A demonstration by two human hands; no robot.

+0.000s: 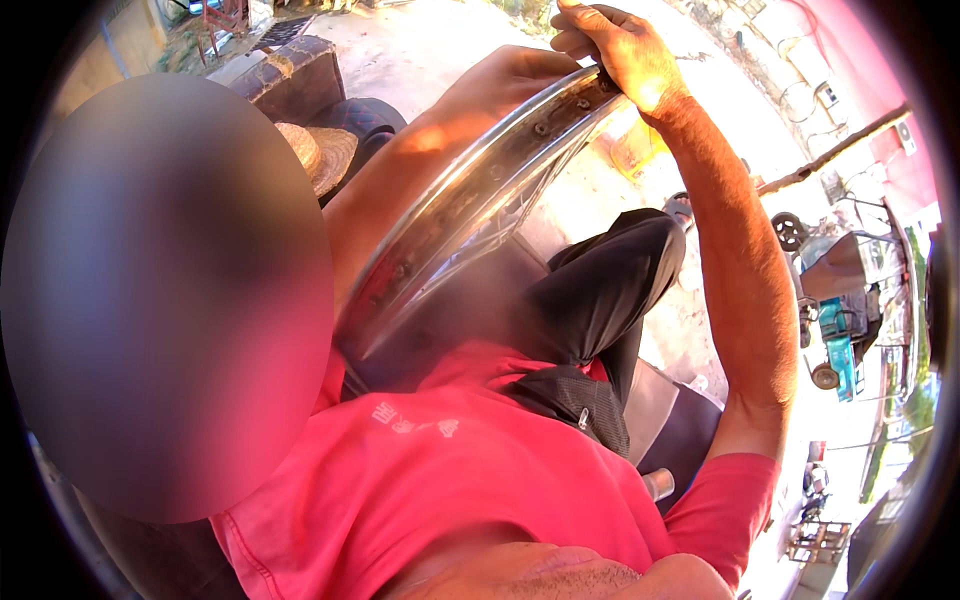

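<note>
A shiny metal wheel rim with a row of holes and thin spokes stands tilted across my lap. My left hand is closed on its far upper part; the rim and my other hand hide most of its fingers. At the rim's top end my right hand curls over it, fingers bent and pressed together. A small dark piece shows between the right palm and the rim; its kind cannot be made out.
A straw hat and a worn brown box-like seat are at left. A yellow object lies on the ground beyond my knee. A teal cart and a wooden pole stand at right. A blurred oval hides the left side.
</note>
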